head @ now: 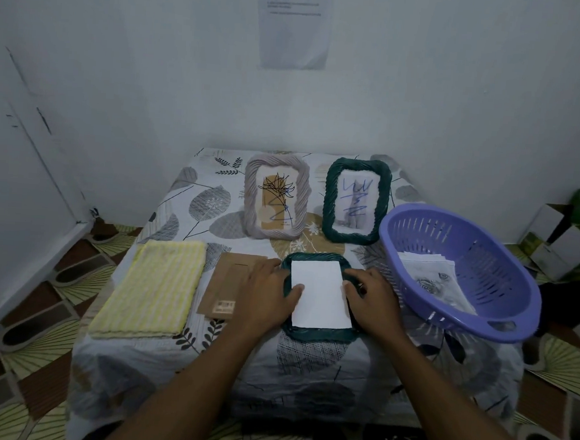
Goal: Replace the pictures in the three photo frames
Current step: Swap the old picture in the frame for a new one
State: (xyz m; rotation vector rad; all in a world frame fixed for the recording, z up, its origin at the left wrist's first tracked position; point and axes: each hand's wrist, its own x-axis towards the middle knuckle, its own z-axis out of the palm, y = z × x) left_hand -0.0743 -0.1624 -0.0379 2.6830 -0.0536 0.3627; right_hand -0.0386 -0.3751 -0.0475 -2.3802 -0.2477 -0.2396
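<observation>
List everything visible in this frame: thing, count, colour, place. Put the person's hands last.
Standing frames: 2, grey and green, table rear.
Flat frame: 1, green, front centre.
White sheet: 1, on the flat frame.
Backing board: 1, brown, left of flat frame.
Cloth: 1, yellow, front left.
Basket: 1, purple, right, holding papers.
Wall notice: 1, white.
Boxes: several, far right floor.
Left hand, right hand: pressing the sheet's edges.

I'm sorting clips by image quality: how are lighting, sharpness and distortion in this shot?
Head view: dim, flat light with a bluish cast; wide-angle bending curves the table edges and wall lines; the wall notice is too soft to read; the white sheet between both hands is the brightest patch, without glare.
</observation>
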